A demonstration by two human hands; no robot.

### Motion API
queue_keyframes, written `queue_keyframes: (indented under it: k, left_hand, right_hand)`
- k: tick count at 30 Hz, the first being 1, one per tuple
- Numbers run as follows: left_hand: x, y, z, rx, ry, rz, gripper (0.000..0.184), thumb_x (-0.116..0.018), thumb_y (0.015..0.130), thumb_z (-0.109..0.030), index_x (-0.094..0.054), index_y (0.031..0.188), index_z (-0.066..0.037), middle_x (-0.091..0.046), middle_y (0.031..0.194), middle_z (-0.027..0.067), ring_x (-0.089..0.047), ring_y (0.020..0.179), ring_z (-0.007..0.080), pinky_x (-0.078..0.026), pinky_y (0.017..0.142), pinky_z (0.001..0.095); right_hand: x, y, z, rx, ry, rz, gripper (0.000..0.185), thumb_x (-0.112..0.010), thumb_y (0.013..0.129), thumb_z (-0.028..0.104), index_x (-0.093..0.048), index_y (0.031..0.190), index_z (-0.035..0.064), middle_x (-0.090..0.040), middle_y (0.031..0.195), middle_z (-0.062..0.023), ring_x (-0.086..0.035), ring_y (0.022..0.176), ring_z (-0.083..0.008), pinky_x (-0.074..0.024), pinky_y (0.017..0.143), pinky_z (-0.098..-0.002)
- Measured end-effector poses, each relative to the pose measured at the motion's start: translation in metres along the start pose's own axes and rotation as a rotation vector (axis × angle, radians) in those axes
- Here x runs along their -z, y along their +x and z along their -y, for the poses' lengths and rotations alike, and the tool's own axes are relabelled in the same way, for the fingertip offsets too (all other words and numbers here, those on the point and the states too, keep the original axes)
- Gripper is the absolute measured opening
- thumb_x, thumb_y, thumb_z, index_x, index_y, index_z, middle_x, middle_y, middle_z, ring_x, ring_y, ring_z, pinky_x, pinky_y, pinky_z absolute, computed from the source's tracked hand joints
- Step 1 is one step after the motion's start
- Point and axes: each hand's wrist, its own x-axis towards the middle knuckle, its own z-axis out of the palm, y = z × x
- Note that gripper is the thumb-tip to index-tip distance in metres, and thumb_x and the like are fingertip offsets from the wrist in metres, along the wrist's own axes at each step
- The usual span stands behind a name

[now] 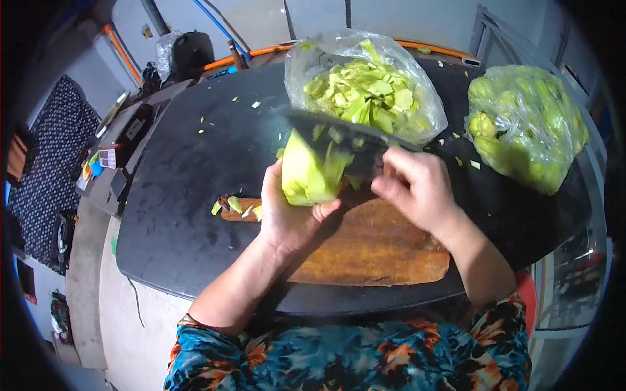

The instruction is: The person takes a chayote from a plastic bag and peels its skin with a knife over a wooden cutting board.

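Observation:
My left hand (285, 212) holds a peeled, pale green vegetable (306, 176) from below and the side, above the wooden cutting board (385, 247). My right hand (414, 186) is closed at the near end of a dark, wide knife blade (345, 133), which slants across the vegetable's upper right side. The blade is blurred, and its handle is mostly hidden by my fingers. Behind the blade lies an open clear plastic bag (300, 72) with many cut green pieces (372, 88).
At the right of the dark table (176, 189) sits a clear bag of whole green vegetables (528, 124). Peel scraps (235, 204) lie on the board's handle at the left. Small scraps dot the table, and an orange pipe (267, 49) runs behind it.

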Motion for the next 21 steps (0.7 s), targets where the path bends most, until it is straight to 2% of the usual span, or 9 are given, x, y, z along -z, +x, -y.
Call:
queue_keyframes:
  k: [1, 2, 3, 8, 10, 13, 14, 18, 21]
  left_hand:
    - [-0.004, -0.003, 0.002, -0.035, 0.043, -0.062, 0.062, -0.038, 0.092, -0.057, -0.049, 0.131, -0.009, -0.057, 0.125, 0.0125, -0.06, 0.109, 0.0292, -0.059, 0.072, 0.0409]
    - [0.003, -0.004, 0.002, -0.041, 0.067, -0.02, 0.063, -0.041, 0.09, -0.059, -0.051, 0.13, -0.01, -0.055, 0.128, 0.0124, -0.058, 0.112, 0.0304, -0.054, 0.082, 0.0466]
    - [-0.004, -0.002, 0.005, 0.059, -0.181, 0.049, 0.067, -0.044, 0.088, -0.062, -0.052, 0.129, -0.011, -0.057, 0.126, 0.0136, -0.059, 0.109, 0.0309, -0.049, 0.089, 0.0493]
    - [0.005, 0.001, -0.008, 0.13, -0.036, 0.137, 0.056, -0.046, 0.093, -0.052, -0.054, 0.128, -0.009, -0.063, 0.118, 0.0135, -0.063, 0.102, 0.0259, -0.052, 0.09, 0.0417]
    - [-0.005, -0.001, -0.003, 0.036, 0.051, 0.064, 0.057, -0.046, 0.092, -0.053, -0.055, 0.127, -0.009, -0.063, 0.118, 0.0127, -0.063, 0.102, 0.0257, -0.051, 0.091, 0.042]
    - [-0.005, 0.0, -0.002, 0.139, -0.112, 0.171, 0.06, -0.046, 0.091, -0.056, -0.054, 0.128, -0.009, -0.062, 0.119, 0.0125, -0.062, 0.102, 0.0264, -0.049, 0.092, 0.0431]
    - [-0.003, -0.003, 0.003, 0.137, -0.178, 0.028, 0.062, -0.046, 0.091, -0.057, -0.053, 0.129, -0.009, -0.06, 0.121, 0.0128, -0.061, 0.102, 0.0279, -0.047, 0.093, 0.0447]
    - [-0.005, -0.003, 0.004, 0.078, -0.023, 0.164, 0.067, -0.043, 0.092, -0.058, -0.044, 0.135, -0.007, -0.056, 0.124, 0.0191, -0.062, 0.105, 0.0366, -0.063, 0.064, 0.0452]
    - [-0.007, -0.005, 0.005, 0.06, 0.006, 0.172, 0.066, -0.042, 0.093, -0.054, -0.04, 0.138, -0.006, -0.055, 0.124, 0.0209, -0.062, 0.104, 0.035, -0.063, 0.068, 0.0442]
  right_hand:
    - [-0.003, -0.003, 0.003, 0.106, 0.016, 0.025, 0.048, -0.067, 0.085, 0.048, -0.05, 0.071, 0.005, -0.05, 0.057, -0.0066, -0.055, 0.051, -0.0259, -0.0407, 0.049, -0.0341]
    - [-0.004, -0.005, 0.009, 0.186, -0.029, 0.04, 0.048, -0.067, 0.083, 0.051, -0.05, 0.069, 0.0082, -0.053, 0.057, -0.0057, -0.058, 0.052, -0.0246, -0.0431, 0.05, -0.0351]
    - [-0.003, -0.006, 0.017, 0.264, -0.076, 0.055, 0.047, -0.066, 0.082, 0.054, -0.051, 0.068, 0.0114, -0.056, 0.057, -0.0047, -0.061, 0.053, -0.0233, -0.0455, 0.05, -0.036]
    - [-0.007, -0.014, 0.036, 0.342, -0.12, 0.089, 0.05, -0.066, 0.079, 0.059, -0.05, 0.068, 0.0123, -0.054, 0.057, -0.0014, -0.059, 0.053, -0.0213, -0.0457, 0.053, -0.0328]
    - [-0.007, -0.012, 0.035, 0.347, -0.147, 0.069, 0.05, -0.065, 0.079, 0.059, -0.05, 0.067, 0.0127, -0.054, 0.057, -0.0011, -0.058, 0.053, -0.0209, -0.0458, 0.053, -0.0324]
    - [-0.008, -0.01, 0.027, 0.329, -0.155, 0.082, 0.05, -0.065, 0.08, 0.059, -0.05, 0.067, 0.0132, -0.055, 0.058, -0.0015, -0.058, 0.053, -0.0211, -0.0457, 0.053, -0.0323]
    - [-0.009, -0.008, 0.023, 0.308, -0.206, 0.073, 0.048, -0.064, 0.081, 0.059, -0.051, 0.067, 0.0143, -0.056, 0.058, -0.0012, -0.06, 0.054, -0.0211, -0.0457, 0.053, -0.0326]
    - [-0.004, 0.006, -0.021, -0.104, -0.266, -0.05, 0.05, -0.061, 0.085, 0.056, -0.053, 0.069, 0.0092, -0.058, 0.057, -0.0098, -0.061, 0.057, -0.0308, -0.047, 0.053, -0.0408]
    - [0.005, 0.013, -0.06, -0.332, -0.35, -0.118, 0.049, -0.058, 0.089, 0.052, -0.056, 0.072, 0.0056, -0.06, 0.061, -0.0127, -0.061, 0.057, -0.034, -0.0463, 0.052, -0.041]
